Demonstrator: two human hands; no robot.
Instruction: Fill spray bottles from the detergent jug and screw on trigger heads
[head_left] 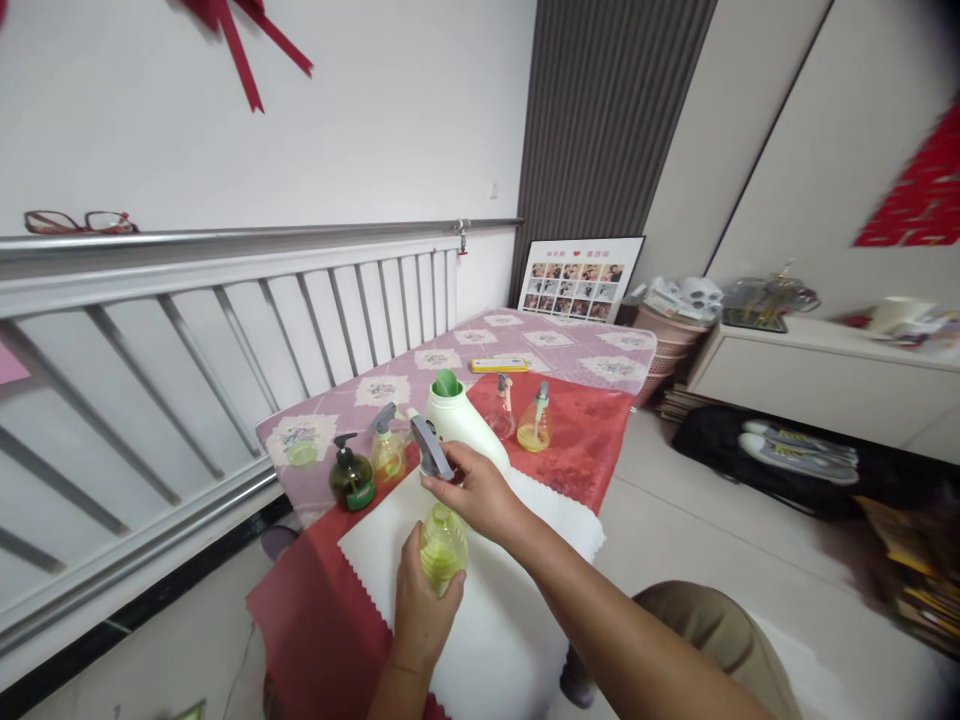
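Observation:
My left hand (424, 610) is wrapped round a clear spray bottle (443, 550) with yellow-green liquid in it, its neck uncovered. Just above that neck, my right hand (480, 490) grips a grey spray trigger head (430, 450). Behind my hands stands a large white jug (466, 425) with a green piece in its mouth. A dark green pump bottle (352, 478) and another spray bottle with yellowish liquid (388, 455) stand to the left. Farther right are a clear spray bottle (501, 415) and one holding yellow liquid (534, 430).
A white scalloped mat (502, 620) lies over a red cloth (315, 610) on the table with a pink patterned cover (480, 340). A yellow box (499, 366) lies at the back. A railing (225, 290) runs along the left; a white cabinet (825, 375) stands right.

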